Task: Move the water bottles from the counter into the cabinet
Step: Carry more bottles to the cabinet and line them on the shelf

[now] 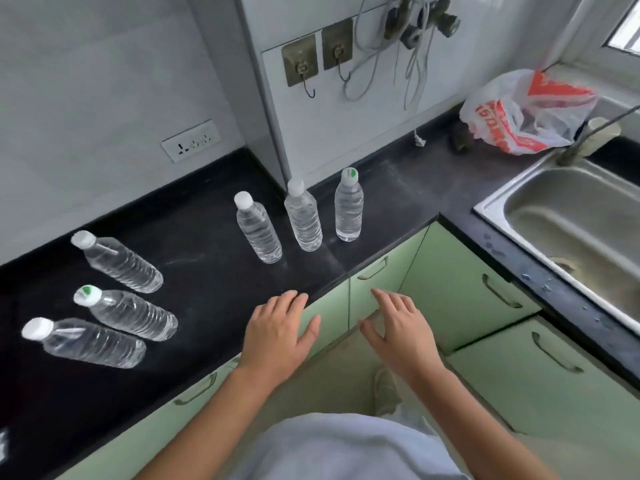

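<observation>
Several clear water bottles with white caps stand on the black counter [207, 271]. One group of three is near the inner corner: left bottle [259, 230], middle bottle [304, 218], right bottle [348, 207]. Another three stand at the left: back bottle [119, 262], middle bottle [130, 315], front bottle [88, 342]. My left hand [277, 336] hovers open over the counter's front edge. My right hand [401, 327] is open in front of the closed green cabinet doors [446, 289]. Neither hand holds anything.
A steel sink [581, 230] with a tap sits at the right. A white and red plastic bag [530, 112] lies on the counter behind it. Hooks and hanging cords are on the wall, and a socket [191, 141] at the left. Closed lower cabinet doors [540, 372] have handles.
</observation>
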